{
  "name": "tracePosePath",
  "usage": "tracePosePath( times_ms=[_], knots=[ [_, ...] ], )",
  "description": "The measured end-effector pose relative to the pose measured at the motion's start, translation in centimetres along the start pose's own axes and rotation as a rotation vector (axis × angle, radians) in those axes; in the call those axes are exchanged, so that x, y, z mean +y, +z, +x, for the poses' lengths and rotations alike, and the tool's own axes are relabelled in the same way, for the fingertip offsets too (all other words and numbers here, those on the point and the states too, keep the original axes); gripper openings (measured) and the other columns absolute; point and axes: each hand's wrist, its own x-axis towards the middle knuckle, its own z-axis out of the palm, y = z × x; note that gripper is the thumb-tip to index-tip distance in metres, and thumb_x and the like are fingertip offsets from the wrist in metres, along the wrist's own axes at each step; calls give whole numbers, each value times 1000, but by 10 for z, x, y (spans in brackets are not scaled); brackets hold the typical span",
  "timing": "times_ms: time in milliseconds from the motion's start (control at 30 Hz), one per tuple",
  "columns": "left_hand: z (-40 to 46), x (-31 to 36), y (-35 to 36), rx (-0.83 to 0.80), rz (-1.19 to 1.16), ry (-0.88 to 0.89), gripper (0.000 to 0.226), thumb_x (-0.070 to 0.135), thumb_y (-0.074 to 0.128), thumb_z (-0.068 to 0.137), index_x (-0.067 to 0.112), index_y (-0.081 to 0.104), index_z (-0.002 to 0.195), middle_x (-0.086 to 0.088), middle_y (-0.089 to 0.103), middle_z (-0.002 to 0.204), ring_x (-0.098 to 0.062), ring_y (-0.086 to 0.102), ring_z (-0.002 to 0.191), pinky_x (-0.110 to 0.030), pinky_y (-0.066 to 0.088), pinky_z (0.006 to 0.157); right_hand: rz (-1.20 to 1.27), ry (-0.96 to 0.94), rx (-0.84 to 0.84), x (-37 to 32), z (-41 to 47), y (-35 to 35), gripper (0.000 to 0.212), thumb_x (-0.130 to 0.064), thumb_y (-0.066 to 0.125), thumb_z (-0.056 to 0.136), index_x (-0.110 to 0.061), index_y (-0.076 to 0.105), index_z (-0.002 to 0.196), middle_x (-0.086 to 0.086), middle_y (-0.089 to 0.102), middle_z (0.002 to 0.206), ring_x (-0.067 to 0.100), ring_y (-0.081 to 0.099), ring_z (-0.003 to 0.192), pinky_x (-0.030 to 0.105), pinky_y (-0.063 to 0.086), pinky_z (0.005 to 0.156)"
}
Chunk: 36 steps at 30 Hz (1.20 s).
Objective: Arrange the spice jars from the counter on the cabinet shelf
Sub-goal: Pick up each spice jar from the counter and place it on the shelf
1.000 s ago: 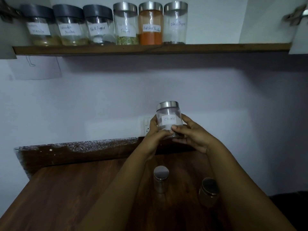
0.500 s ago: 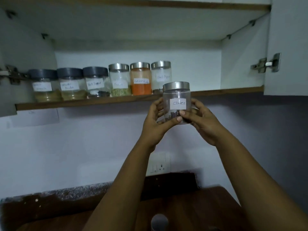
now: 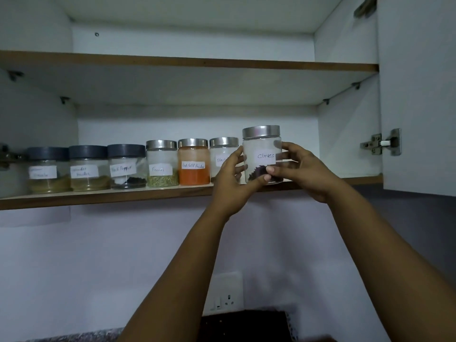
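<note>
A glass jar labelled Cloves (image 3: 262,154), with a silver lid and dark cloves at its bottom, is held upright at the front edge of the lower cabinet shelf (image 3: 103,196). My left hand (image 3: 233,180) grips its left side and my right hand (image 3: 299,170) grips its right side. It is just right of a row of several labelled spice jars: three with dark lids (image 3: 87,169), then fennel (image 3: 161,164), red chilli powder (image 3: 193,162) and a partly hidden jar (image 3: 222,154) behind my left fingers.
The shelf runs on to the right of the cloves jar up to the cabinet's side wall (image 3: 345,141). The open cabinet door (image 3: 419,95) with its hinge (image 3: 381,145) stands at right. An upper shelf (image 3: 187,61) lies above. A wall socket (image 3: 225,299) sits below.
Both hands have raised the cloves jar from above the counter up to the shelf's edge, right of the row. The view has tilted upward, and the counter jars have dropped out of sight.
</note>
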Motion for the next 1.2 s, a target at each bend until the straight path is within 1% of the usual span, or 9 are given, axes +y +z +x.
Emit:
tracePosePath(
  times_ms=[200,433,600,667,733,833,967,1067,1200],
  knots=[
    [20,-7,16,27,382,91,85,38,80,76,25,35,147,3,49,141,-13,51,126,-38,49,101,-188,-15,-38,9,21,-19,83,-19,83,74,-23,39,144,-1,57,127,13,64,111,37,56,90],
    [17,-26,27,186,608,171,69,47,73,80,21,45,138,1,54,128,-16,54,115,-27,47,87,-350,62,-107,13,38,-22,95,-33,79,78,-38,17,151,-2,57,117,16,62,106,32,49,92],
    [-3,-40,23,497,682,293,31,28,69,87,8,58,108,-2,63,93,-12,58,83,-36,55,72,-206,172,-175,16,52,-24,100,-16,79,80,-46,13,149,9,56,118,20,62,104,24,55,72],
    [-7,-48,16,498,805,396,14,19,67,88,7,60,88,-5,59,79,-18,56,73,-38,51,66,-189,194,-177,18,58,-23,100,-12,78,81,-45,13,149,12,55,119,22,62,104,28,57,76],
    [-6,-52,13,476,873,432,16,17,66,89,8,57,78,-5,55,73,-20,52,69,-35,46,64,-191,205,-175,22,64,-21,99,-10,77,81,-44,14,149,13,54,120,25,62,106,36,57,85],
    [-4,-51,13,466,864,419,17,16,66,88,9,56,77,-4,54,72,-19,50,69,-32,43,65,-205,213,-175,27,72,-17,101,-12,78,80,-44,13,150,13,55,119,25,61,106,40,55,90],
    [-6,-54,13,461,865,411,17,16,65,89,8,56,78,-5,55,74,-19,50,71,-28,39,68,-234,261,-183,38,83,-15,108,-21,80,79,-36,4,154,3,65,110,12,60,99,27,48,81],
    [-5,-54,14,469,864,402,16,15,66,88,8,56,78,-5,55,75,-19,50,73,-23,34,72,-265,324,-228,43,91,-15,118,-29,84,74,-30,-1,155,4,62,125,21,54,119,33,41,99],
    [-4,-55,15,482,859,392,16,14,65,88,8,55,78,-5,54,76,-19,50,74,-22,32,73,-344,364,-287,45,94,-13,107,-27,87,68,-22,22,153,-2,60,114,20,55,116,34,43,101]
  ],
)
